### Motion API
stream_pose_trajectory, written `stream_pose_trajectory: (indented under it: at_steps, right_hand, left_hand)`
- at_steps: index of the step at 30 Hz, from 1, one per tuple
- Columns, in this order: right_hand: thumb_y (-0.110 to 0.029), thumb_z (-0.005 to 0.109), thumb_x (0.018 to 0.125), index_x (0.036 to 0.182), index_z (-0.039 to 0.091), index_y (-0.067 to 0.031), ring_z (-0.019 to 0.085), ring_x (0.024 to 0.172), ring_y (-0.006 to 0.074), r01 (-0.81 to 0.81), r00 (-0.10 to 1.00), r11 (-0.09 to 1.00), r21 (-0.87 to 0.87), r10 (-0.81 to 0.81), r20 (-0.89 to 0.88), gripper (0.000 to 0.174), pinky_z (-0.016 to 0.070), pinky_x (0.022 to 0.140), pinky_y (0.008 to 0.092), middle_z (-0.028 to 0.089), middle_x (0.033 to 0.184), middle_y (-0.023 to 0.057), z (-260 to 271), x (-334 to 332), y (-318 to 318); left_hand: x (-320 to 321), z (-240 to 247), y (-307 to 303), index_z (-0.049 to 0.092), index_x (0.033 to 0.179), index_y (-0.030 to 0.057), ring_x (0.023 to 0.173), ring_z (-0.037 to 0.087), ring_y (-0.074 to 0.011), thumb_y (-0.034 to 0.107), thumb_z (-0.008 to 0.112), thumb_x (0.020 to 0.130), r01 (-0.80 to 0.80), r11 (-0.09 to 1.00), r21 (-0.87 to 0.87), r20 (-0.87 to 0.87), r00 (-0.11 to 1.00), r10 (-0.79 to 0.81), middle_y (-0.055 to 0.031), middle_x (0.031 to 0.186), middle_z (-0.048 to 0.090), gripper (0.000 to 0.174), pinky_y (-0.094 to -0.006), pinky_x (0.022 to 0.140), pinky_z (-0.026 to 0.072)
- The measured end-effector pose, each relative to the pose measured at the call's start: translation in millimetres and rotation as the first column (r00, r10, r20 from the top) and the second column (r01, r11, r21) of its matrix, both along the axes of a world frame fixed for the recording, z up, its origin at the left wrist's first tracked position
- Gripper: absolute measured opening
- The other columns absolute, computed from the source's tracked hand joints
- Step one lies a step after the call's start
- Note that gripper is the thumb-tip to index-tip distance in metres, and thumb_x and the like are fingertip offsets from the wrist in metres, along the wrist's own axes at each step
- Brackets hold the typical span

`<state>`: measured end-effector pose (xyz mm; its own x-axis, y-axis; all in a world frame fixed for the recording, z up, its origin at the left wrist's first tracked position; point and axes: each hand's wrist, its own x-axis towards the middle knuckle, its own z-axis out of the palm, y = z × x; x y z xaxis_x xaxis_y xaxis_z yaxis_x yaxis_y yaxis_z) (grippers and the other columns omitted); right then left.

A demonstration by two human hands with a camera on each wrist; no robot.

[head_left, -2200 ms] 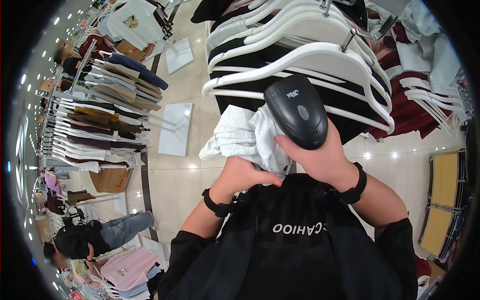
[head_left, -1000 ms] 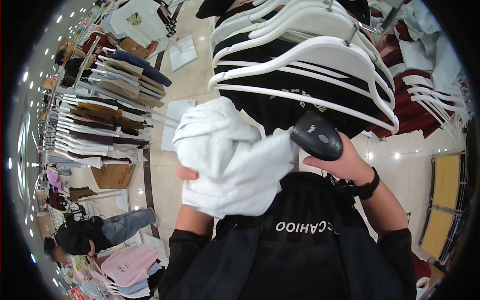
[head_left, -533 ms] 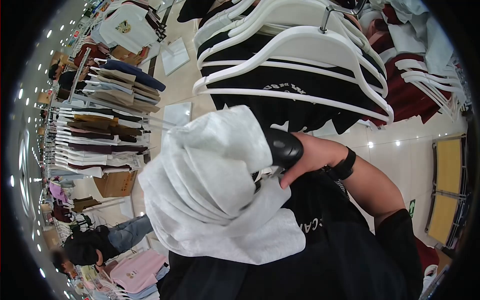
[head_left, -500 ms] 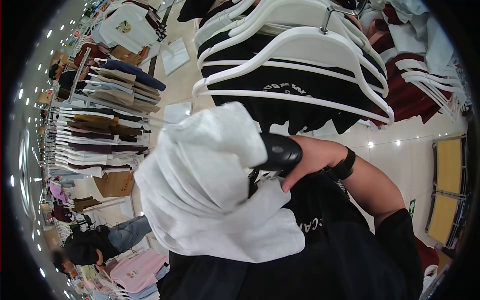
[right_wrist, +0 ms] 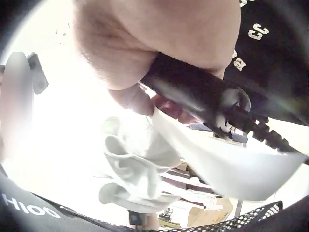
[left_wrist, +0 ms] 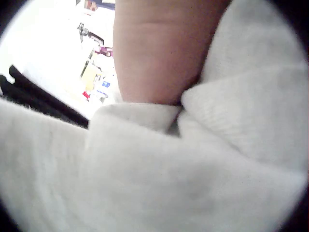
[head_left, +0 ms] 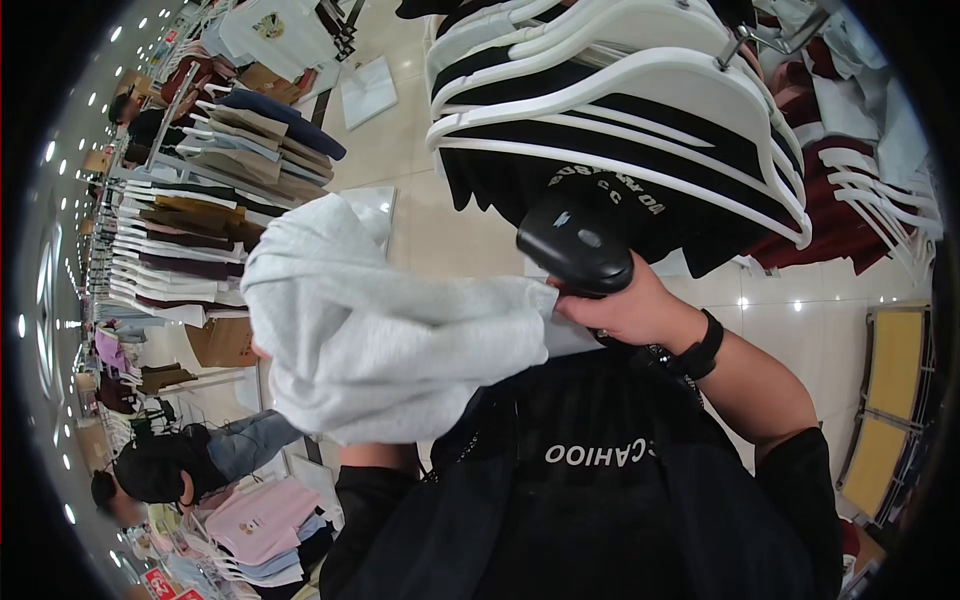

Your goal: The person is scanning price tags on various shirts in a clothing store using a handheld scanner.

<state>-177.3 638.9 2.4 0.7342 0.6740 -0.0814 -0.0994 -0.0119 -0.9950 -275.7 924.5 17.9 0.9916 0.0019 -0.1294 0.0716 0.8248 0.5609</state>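
A crumpled pale grey garment (head_left: 370, 330) spreads in front of the wearer's chest. My left hand is largely hidden behind it, with a bit of skin (head_left: 260, 350) at its left edge; in the left wrist view the hand (left_wrist: 161, 53) disappears among the folds of cloth (left_wrist: 145, 169). My right hand (head_left: 645, 308) grips a black handheld scanner (head_left: 575, 245), and the garment's right end meets its thumb. Seen from the right wrist, the hand (right_wrist: 164, 34) wraps the scanner's handle (right_wrist: 188, 89), a corded end sticks out, and the fingertips touch pale cloth (right_wrist: 231, 169).
White hangers (head_left: 620, 75) with black garments hang just beyond the scanner. Maroon clothes (head_left: 820, 215) hang at the right, near a yellow-panelled rack (head_left: 895, 350). Clothing racks (head_left: 180, 240) line the left, where a person in black (head_left: 160, 465) stands by a pink shirt (head_left: 265, 520).
The garment has gone from a small bundle to a wide spread reaching left. Since half a second ago, its right end has stretched out and the scanner has come into fuller view, higher up.
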Motion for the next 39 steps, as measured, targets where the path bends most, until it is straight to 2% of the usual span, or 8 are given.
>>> stream_pose_trajectory:
  at_steps: [7,10,16,18,20,30,34,39]
  right_hand:
    - [-0.007,0.071,0.082,0.107,0.064,-0.0031,0.061,0.086,0.0093,0.182,0.983,0.977,0.110,-0.183,0.004,0.026,0.0500,0.079,0.0276,0.067,0.094,0.0018,10,-13,21]
    - [-0.008,0.071,0.082,0.113,0.061,-0.0032,0.062,0.087,0.0094,0.199,0.980,0.978,0.069,-0.199,0.000,0.033,0.0503,0.079,0.0279,0.068,0.097,0.0032,9,-19,32]
    - [-0.012,0.076,0.079,0.120,0.054,-0.0026,0.068,0.093,0.0240,0.071,0.970,0.997,-0.025,-0.064,0.234,0.047,0.0521,0.081,0.0332,0.069,0.100,0.0129,11,-17,39]
    - [-0.005,0.075,0.081,0.111,0.062,-0.0020,0.066,0.090,0.0139,0.065,0.976,0.998,0.006,-0.065,0.207,0.033,0.0513,0.080,0.0284,0.069,0.101,0.0076,11,-17,38]
    - [-0.012,0.075,0.079,0.115,0.057,-0.0026,0.069,0.087,0.0276,0.000,0.966,1.000,0.027,-0.007,0.260,0.042,0.0524,0.078,0.0334,0.069,0.098,0.0150,11,-16,34]
    - [-0.011,0.075,0.081,0.113,0.061,-0.0010,0.066,0.087,0.0169,-0.074,0.973,0.990,-0.121,0.098,0.211,0.037,0.0506,0.081,0.0307,0.070,0.097,0.0096,49,-6,-24]
    - [-0.011,0.075,0.081,0.114,0.061,-0.0010,0.065,0.092,0.0164,-0.203,0.976,0.928,-0.312,0.167,-0.138,0.037,0.0491,0.086,0.0298,0.069,0.102,0.0110,67,-7,-59]
    - [-0.014,0.073,0.081,0.110,0.063,-0.0017,0.067,0.085,0.0275,-0.185,0.961,0.930,-0.317,0.238,0.139,0.034,0.0506,0.080,0.0338,0.070,0.094,0.0138,60,-15,-69]
  left_hand:
    - [-5,1,1,0.046,0.134,-0.0008,0.125,0.051,-0.0347,0.025,0.075,0.075,-0.041,0.999,-0.031,-0.058,0.998,0.039,-0.0165,0.131,0.055,0.070,-0.0493,0.104,0.0447]
    - [2,-49,-9,0.050,0.131,-0.0024,0.104,0.064,-0.0219,0.005,0.075,0.075,0.059,0.858,0.510,-0.149,0.989,0.020,-0.0116,0.121,0.062,0.061,-0.0367,0.095,0.0507]
    - [21,-49,-69,0.053,0.127,0.0014,0.110,0.060,-0.0163,0.016,0.083,0.073,0.014,0.811,0.585,-0.025,1.000,0.000,-0.0066,0.120,0.063,0.063,-0.0322,0.096,0.0470]
    - [23,-50,-72,0.056,0.125,0.0015,0.108,0.061,-0.0162,0.014,0.080,0.076,-0.044,0.866,0.498,0.017,0.999,0.041,-0.0062,0.119,0.063,0.056,-0.0317,0.095,0.0474]
    - [24,-49,-71,0.056,0.124,0.0013,0.107,0.061,-0.0162,0.012,0.078,0.077,-0.034,0.844,0.536,-0.006,0.999,0.044,-0.0065,0.118,0.064,0.053,-0.0315,0.094,0.0476]
    - [26,-57,-57,0.056,0.121,-0.0023,0.097,0.062,-0.0155,-0.003,0.067,0.078,-0.139,0.701,0.699,0.057,0.989,0.139,-0.0072,0.110,0.063,0.045,-0.0309,0.085,0.0510]
    - [29,-51,-50,0.056,0.122,-0.0031,0.104,0.061,-0.0176,-0.003,0.068,0.078,-0.320,0.660,0.679,0.216,0.947,0.237,-0.0092,0.116,0.063,0.046,-0.0334,0.093,0.0486]
    - [32,-58,-46,0.054,0.125,-0.0034,0.111,0.058,-0.0190,-0.001,0.071,0.076,-0.370,0.517,0.772,0.278,0.928,0.250,-0.0113,0.123,0.059,0.052,-0.0343,0.096,0.0460]
